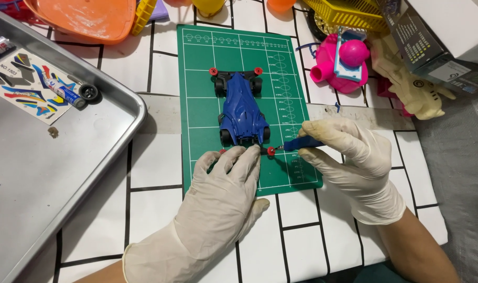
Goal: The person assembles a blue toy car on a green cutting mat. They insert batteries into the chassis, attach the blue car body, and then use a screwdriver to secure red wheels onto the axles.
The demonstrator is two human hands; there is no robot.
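Observation:
A blue toy race car [242, 108] with black wheels and small red rollers at its corners sits on a green cutting mat [197, 84]. My left hand [218, 204], in a pale glove, rests palm down on the mat, fingertips against the car's near end. My right hand [349, 160], also gloved, grips a small blue-handled screwdriver [301, 143] whose tip meets the red roller [271, 151] at the car's near right corner.
A metal tray [50, 173] at the left holds a sticker sheet [26, 86], a battery [66, 94] and a loose black wheel [88, 92]. Orange bowl [82, 18], yellow basket [349, 13], pink toy [344, 63], cream plastic figure [414, 86] and boxes [433, 36] crowd the far edge.

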